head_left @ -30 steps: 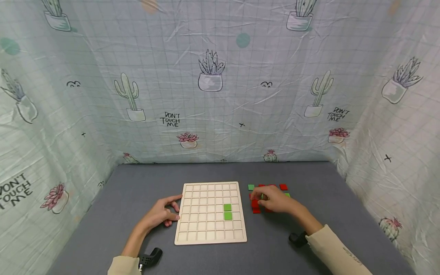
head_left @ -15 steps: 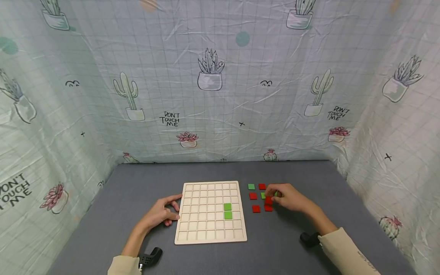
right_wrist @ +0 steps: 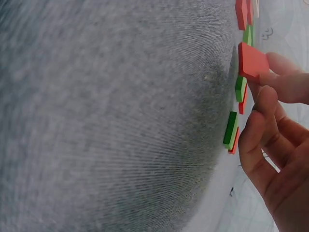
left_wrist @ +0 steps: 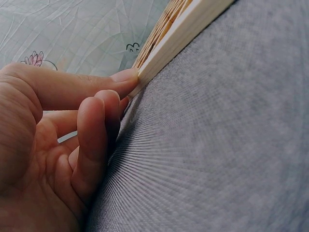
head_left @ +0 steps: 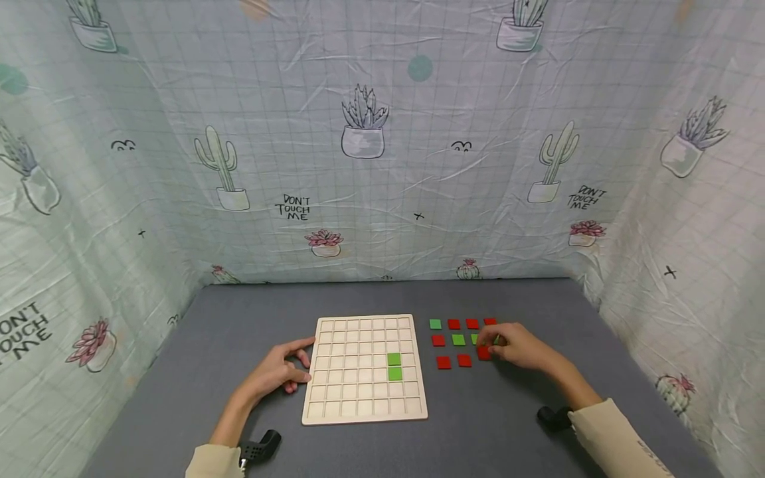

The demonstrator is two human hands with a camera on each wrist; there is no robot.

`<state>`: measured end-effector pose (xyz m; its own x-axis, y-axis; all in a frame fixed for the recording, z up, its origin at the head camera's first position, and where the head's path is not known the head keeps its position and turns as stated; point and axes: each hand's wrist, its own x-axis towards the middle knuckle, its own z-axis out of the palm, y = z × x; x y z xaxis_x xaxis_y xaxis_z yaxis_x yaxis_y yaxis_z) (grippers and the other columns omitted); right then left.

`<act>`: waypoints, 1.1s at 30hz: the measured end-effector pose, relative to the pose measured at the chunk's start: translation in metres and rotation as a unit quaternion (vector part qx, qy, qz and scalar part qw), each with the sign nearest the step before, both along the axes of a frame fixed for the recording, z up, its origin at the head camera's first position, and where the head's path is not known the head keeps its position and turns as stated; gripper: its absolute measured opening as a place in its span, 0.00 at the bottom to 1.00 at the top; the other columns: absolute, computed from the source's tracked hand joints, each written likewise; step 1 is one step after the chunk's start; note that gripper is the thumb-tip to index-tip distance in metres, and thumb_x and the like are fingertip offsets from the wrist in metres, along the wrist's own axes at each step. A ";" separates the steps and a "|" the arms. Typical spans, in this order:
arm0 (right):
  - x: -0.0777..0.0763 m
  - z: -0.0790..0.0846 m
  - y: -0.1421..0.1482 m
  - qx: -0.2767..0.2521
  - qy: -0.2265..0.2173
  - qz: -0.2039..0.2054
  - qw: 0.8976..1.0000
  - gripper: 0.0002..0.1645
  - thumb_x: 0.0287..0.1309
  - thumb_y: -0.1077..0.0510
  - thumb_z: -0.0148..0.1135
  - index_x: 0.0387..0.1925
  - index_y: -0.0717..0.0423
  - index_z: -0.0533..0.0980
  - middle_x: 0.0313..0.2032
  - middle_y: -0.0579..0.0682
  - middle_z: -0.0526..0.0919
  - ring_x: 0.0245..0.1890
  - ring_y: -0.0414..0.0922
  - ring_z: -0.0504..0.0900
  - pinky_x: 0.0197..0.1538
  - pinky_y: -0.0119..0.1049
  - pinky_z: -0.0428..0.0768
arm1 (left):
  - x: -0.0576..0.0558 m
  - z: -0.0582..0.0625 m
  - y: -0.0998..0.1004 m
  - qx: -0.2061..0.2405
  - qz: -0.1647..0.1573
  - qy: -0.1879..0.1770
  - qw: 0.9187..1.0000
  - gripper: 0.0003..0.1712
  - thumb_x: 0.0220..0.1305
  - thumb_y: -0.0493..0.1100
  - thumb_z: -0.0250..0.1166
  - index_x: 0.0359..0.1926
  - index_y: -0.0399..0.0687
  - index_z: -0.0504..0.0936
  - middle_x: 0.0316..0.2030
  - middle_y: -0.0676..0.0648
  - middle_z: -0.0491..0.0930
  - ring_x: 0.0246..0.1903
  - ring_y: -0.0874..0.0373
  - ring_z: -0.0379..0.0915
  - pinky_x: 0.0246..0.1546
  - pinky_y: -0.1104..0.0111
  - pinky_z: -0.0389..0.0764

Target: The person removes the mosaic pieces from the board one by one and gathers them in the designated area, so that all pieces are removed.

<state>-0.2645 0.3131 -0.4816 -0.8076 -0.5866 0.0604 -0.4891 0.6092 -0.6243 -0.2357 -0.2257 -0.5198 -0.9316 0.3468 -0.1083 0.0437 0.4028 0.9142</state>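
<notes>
A pale wooden grid board (head_left: 349,378) lies on the grey table. Two green square tiles sit one in front of the other in its cells, the nearer green tile (head_left: 395,374) and the farther green tile (head_left: 394,359). My left hand (head_left: 277,372) touches the board's left edge with extended index finger and thumb, its other fingers bent. My right hand (head_left: 516,345) pinches a red square tile (right_wrist: 253,63) between thumb and fingers, tilted. In the head view this tile hangs at the right end of the front row, beside a red tile (head_left: 464,360).
Right of the board, red and green tiles lie in loose rows, including a green tile (head_left: 435,324), a red tile (head_left: 438,340) and a green tile (head_left: 458,340). A patterned cloth (head_left: 382,186) hangs behind and beside the grey table (head_left: 269,309).
My right hand has moved to the right along the front row with the red tile, uncovering tiles behind it. My left hand stays at the board's edge.
</notes>
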 end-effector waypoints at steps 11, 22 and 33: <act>-0.001 -0.003 0.001 0.026 -0.016 -0.008 0.999 0.13 0.59 0.66 0.71 0.45 0.53 0.83 0.41 0.51 0.87 0.26 0.34 0.78 0.33 0.30 0.78 | 0.001 0.000 0.000 0.000 0.000 -0.001 1.000 0.47 0.57 0.34 0.74 0.77 0.39 0.64 0.40 0.41 0.76 0.18 0.61 0.74 0.19 0.65 0.81; 0.004 -0.006 -0.002 0.060 0.012 -0.029 0.998 0.13 0.56 0.62 0.75 0.44 0.52 0.85 0.43 0.49 0.86 0.27 0.31 0.75 0.33 0.29 0.76 | 0.000 0.000 -0.001 0.009 0.000 -0.004 1.000 0.49 0.56 0.34 0.74 0.77 0.37 0.64 0.40 0.39 0.76 0.17 0.62 0.73 0.18 0.66 0.81; 0.006 -0.008 -0.001 0.062 0.005 -0.024 0.998 0.14 0.57 0.60 0.75 0.47 0.52 0.85 0.43 0.48 0.87 0.28 0.32 0.77 0.34 0.30 0.78 | 0.000 0.000 -0.001 0.007 0.001 -0.006 1.000 0.48 0.56 0.34 0.74 0.77 0.38 0.64 0.40 0.39 0.76 0.17 0.61 0.74 0.19 0.66 0.81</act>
